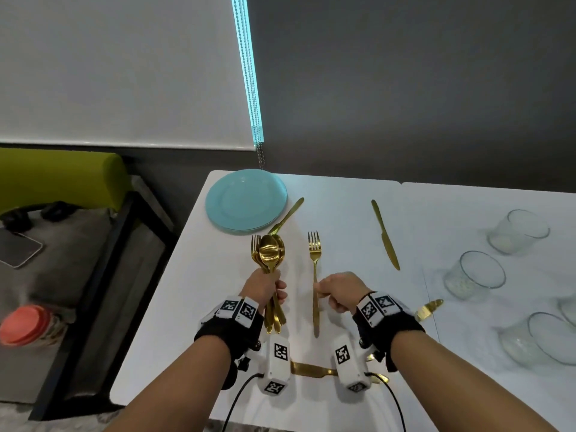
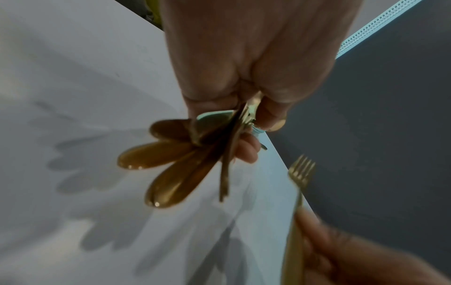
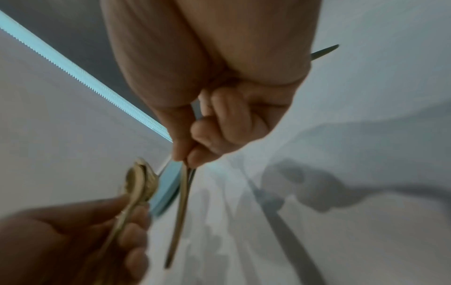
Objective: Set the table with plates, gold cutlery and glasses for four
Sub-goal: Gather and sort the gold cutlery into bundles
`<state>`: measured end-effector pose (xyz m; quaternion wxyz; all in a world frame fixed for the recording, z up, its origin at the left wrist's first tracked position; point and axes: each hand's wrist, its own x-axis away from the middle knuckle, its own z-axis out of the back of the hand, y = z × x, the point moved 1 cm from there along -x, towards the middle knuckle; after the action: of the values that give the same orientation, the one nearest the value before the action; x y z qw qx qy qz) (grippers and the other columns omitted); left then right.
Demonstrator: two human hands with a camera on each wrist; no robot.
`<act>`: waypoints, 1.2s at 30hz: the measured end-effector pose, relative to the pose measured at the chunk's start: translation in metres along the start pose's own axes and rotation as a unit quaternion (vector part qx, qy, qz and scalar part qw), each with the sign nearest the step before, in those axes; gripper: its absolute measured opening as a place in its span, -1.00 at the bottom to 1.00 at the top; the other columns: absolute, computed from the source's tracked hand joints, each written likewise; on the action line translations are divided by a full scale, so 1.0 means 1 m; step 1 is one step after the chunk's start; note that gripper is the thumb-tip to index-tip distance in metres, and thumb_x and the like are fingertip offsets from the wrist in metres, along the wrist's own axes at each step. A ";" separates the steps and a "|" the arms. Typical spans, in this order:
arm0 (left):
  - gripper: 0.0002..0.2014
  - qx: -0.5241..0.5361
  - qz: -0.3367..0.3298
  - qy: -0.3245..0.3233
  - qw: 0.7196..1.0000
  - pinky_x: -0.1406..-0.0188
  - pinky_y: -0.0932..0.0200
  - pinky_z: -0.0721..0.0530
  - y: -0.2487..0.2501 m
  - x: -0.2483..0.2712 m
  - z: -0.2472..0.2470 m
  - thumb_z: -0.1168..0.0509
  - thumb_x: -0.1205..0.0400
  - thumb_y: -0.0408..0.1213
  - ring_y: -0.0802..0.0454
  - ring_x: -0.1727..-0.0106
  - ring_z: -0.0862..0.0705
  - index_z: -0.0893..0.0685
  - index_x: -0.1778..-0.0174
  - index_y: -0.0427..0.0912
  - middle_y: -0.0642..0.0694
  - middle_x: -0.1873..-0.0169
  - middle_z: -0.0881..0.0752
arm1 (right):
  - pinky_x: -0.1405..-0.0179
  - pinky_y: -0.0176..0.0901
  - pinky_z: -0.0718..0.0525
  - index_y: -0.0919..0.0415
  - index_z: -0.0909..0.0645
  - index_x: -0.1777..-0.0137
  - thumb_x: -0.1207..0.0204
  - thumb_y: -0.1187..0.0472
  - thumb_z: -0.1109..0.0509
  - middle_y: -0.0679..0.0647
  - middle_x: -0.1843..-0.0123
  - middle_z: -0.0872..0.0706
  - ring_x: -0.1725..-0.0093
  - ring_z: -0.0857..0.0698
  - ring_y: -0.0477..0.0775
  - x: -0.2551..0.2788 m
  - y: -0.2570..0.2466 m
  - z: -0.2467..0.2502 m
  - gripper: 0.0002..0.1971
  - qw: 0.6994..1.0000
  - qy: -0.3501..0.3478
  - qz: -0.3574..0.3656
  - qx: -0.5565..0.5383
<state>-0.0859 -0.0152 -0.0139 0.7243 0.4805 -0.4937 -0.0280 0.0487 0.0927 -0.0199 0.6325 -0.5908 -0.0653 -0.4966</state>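
A loose bunch of spoons (image 1: 270, 255) is gripped in the left hand (image 1: 265, 288) and 1 fork (image 1: 315, 275) is pinched by the right hand (image 1: 341, 291) over the table (image 1: 343, 213), so something could easily get dropped if the bunch fans out more.

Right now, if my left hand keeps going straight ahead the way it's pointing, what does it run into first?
Probably the stack of blue plates: the left hand points its bundle of gold cutlery at their near rim. Depth is unclear.
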 end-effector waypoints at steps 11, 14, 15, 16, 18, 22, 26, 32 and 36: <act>-0.66 -0.117 -0.055 -0.065 0.989 -0.14 -0.21 -0.64 -0.005 -0.008 -0.001 -0.12 -0.66 -0.11 -0.21 0.22 -0.65 -0.55 0.34 -0.23 -0.29 0.36 -0.66 | 0.52 -0.29 -0.44 0.14 -0.60 0.38 -0.54 0.11 -0.40 0.15 0.20 -0.71 0.49 -0.47 -0.02 0.011 -0.030 -0.040 -0.74 0.998 -0.033 0.033 0.045; -0.72 -0.174 -0.062 -0.062 0.981 -0.21 -0.33 -0.65 -0.014 -0.021 0.004 -0.18 -0.49 -0.06 -0.38 0.08 -0.73 -0.57 0.32 -0.23 -0.35 0.27 -0.69 | 0.50 -0.35 -0.44 0.09 -0.59 0.38 -0.54 0.09 -0.41 -0.02 0.36 -0.68 0.49 -0.48 -0.09 0.013 -0.034 -0.047 -0.74 0.994 -0.017 0.048 0.095; -0.75 -0.178 -0.060 -0.061 0.980 -0.19 -0.29 -0.67 -0.011 -0.016 0.006 -0.18 -0.52 -0.11 -0.38 0.11 -0.73 -0.55 0.32 -0.23 -0.34 0.28 -0.69 | 0.49 -0.36 -0.45 0.07 -0.58 0.37 -0.55 0.08 -0.41 -0.07 0.38 -0.65 0.49 -0.49 -0.11 0.013 -0.035 -0.049 -0.74 0.993 -0.015 0.054 0.108; -0.77 -0.181 -0.057 -0.056 0.980 -0.14 -0.23 -0.70 -0.009 -0.014 0.007 -0.16 -0.60 -0.19 -0.31 0.18 -0.71 -0.53 0.32 -0.23 -0.29 0.31 -0.68 | 0.48 -0.37 -0.46 0.05 -0.59 0.35 -0.55 0.05 -0.41 -0.10 0.37 -0.64 0.48 -0.50 -0.13 0.013 -0.036 -0.050 -0.75 0.991 -0.014 0.059 0.116; -0.79 -0.182 -0.051 -0.016 0.982 0.13 -0.06 -0.71 -0.004 -0.014 0.015 -0.11 -0.69 -0.31 -0.13 0.31 -0.63 -0.51 0.25 -0.24 -0.15 0.37 -0.63 | 0.45 -0.36 -0.47 0.07 -0.60 0.28 -0.57 0.02 -0.38 -0.11 0.33 -0.65 0.46 -0.50 -0.14 0.012 -0.038 -0.050 -0.78 0.991 -0.005 0.061 0.121; -0.80 -0.209 -0.031 0.085 0.974 0.22 0.10 -0.67 -0.008 -0.037 0.045 -0.17 -0.68 -0.27 -0.15 0.17 -0.69 -0.51 -0.11 -0.34 -0.21 0.16 -0.70 | 0.46 -0.37 -0.46 0.11 -0.57 0.24 -0.59 0.06 -0.34 -0.12 0.33 -0.63 0.46 -0.50 -0.13 0.010 -0.033 -0.041 -0.80 0.990 0.017 0.046 0.134; -0.65 -0.283 -0.006 0.151 0.947 -0.26 -0.04 -0.59 -0.011 -0.046 0.073 -0.21 -0.67 -0.25 -0.35 -0.26 -0.62 -0.45 -0.28 -0.41 -0.41 -0.21 -0.65 | 0.52 -0.38 -0.45 0.08 -0.54 0.32 -0.57 0.15 -0.37 -0.08 0.32 -0.63 0.47 -0.51 -0.11 0.008 -0.025 -0.032 -0.78 0.989 0.031 0.015 0.144; -0.66 -0.371 0.001 0.172 0.912 -0.24 0.03 -0.54 -0.026 -0.052 0.090 -0.16 -0.70 -0.27 -0.28 -0.32 -0.59 -0.49 -0.33 -0.40 -0.36 -0.28 -0.62 | 0.56 -0.39 -0.44 0.09 -0.55 0.33 -0.56 0.20 -0.38 -0.06 0.30 -0.64 0.46 -0.51 -0.10 0.008 -0.018 -0.029 -0.78 0.990 0.037 -0.003 0.136; -0.67 -0.381 -0.004 0.176 0.908 -0.23 0.05 -0.53 -0.031 -0.058 0.090 -0.19 -0.70 -0.25 -0.28 -0.32 -0.58 -0.53 -0.27 -0.42 -0.35 -0.26 -0.63 | 0.52 -0.37 -0.46 0.06 -0.55 0.34 -0.56 0.19 -0.37 -0.08 0.31 -0.64 0.45 -0.51 -0.10 0.007 -0.016 -0.024 -0.78 0.989 0.044 -0.008 0.139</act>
<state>-0.1684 -0.0620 -0.0713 0.9273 0.1669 -0.3082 -0.1317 0.0287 0.0725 -0.0107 0.7068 -0.4742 -0.1105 -0.5131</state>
